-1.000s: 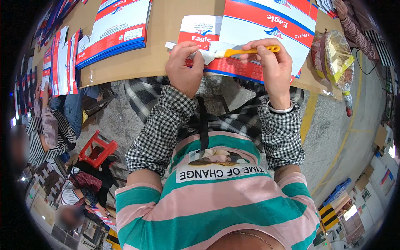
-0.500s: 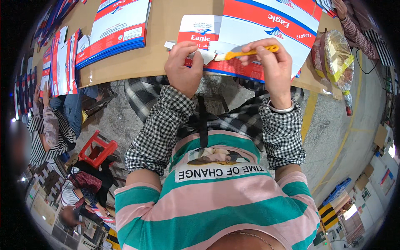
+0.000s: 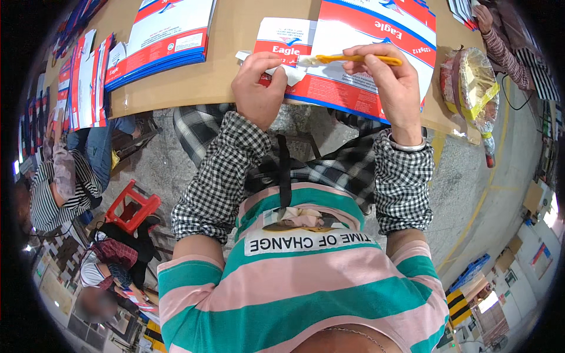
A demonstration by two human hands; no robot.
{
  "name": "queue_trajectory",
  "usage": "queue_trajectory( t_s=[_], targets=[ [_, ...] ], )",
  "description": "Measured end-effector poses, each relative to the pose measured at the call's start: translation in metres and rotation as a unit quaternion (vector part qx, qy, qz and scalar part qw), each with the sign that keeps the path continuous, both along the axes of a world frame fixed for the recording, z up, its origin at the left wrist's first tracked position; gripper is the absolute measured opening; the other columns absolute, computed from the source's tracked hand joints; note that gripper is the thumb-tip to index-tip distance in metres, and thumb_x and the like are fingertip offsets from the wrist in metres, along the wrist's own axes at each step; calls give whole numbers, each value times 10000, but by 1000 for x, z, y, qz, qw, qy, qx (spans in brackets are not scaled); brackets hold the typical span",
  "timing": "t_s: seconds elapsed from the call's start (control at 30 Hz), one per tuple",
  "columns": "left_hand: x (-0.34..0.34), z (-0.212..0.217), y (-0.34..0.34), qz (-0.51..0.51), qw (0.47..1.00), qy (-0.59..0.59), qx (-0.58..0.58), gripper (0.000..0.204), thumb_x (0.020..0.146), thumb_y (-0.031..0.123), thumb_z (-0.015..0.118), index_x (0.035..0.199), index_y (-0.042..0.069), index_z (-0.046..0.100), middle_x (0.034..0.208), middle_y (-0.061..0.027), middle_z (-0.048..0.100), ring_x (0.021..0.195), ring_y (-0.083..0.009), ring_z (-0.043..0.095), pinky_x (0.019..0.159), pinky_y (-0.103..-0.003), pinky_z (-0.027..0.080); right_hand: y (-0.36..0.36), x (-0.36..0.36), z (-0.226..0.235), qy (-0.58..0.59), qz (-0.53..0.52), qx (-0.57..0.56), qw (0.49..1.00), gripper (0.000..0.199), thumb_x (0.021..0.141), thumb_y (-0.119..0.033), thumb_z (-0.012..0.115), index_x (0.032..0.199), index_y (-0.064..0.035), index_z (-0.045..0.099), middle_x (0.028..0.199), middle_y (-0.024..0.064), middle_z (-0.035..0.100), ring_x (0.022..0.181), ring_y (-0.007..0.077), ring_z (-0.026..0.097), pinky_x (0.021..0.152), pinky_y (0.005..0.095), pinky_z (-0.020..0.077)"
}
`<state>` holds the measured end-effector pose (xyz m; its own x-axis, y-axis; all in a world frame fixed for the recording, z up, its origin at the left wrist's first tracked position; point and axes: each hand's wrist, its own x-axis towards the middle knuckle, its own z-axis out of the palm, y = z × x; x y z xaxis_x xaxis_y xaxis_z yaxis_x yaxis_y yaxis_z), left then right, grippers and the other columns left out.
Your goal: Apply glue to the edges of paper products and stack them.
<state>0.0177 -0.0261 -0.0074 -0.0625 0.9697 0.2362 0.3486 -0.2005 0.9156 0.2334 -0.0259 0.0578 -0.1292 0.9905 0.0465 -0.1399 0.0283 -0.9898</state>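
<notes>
My right hand [image 3: 393, 88] grips a yellow-handled brush [image 3: 335, 59], held level over the printed sheets. Its pale bristles point left, at a small white paper flap [image 3: 293, 75]. The fingers of my left hand [image 3: 259, 88] are pinched on that flap, and its other end shows beyond my knuckles. Under both hands lies a flat red, white and blue carton blank [image 3: 347, 36], on top of others at the table edge. A smaller panel [image 3: 286, 30] of the same print extends to its left. Whether the bristles touch the flap I cannot tell.
The brown table [image 3: 235, 35] carries a stack of flat cartons [image 3: 170, 35] at the left, with more printed pieces [image 3: 88, 82] further left. A plastic-wrapped tub [image 3: 468, 82] stands at the right edge. Other people work on both sides; a red stool [image 3: 132, 206] is behind left.
The brush has moved up and its handle lies more level. My right hand has shifted slightly right. My left hand stays pinched on the flap, almost in place.
</notes>
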Motion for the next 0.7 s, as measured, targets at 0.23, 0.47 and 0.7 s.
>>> queue_trajectory(
  t_s=[0.23,0.47,0.7],
  targets=[
    [-1,1,1,-5,1000,13,12,111,733,15,623,841,-3,610,948,-137,612,856,-234,610,731,-314,499,1,-8,-10,-28,2,-19,999,161,908,-99,489,973,24,568,957,119,629,843,165,616,777,280,515],
    [0,3,0,-4,1000,17,12,108,738,20,624,843,1,612,954,-137,609,853,-231,610,715,-308,503,0,-12,-12,-34,-22,-27,999,162,911,-99,479,968,27,564,952,116,629,839,162,614,766,275,513],
    [1,2,-1,-1,1000,-10,8,117,734,19,623,849,3,608,951,-140,609,851,-234,609,724,-315,500,-1,-11,-11,-55,-15,-26,998,160,913,-81,452,960,29,557,969,158,623,827,190,620,764,311,510]
  ],
)
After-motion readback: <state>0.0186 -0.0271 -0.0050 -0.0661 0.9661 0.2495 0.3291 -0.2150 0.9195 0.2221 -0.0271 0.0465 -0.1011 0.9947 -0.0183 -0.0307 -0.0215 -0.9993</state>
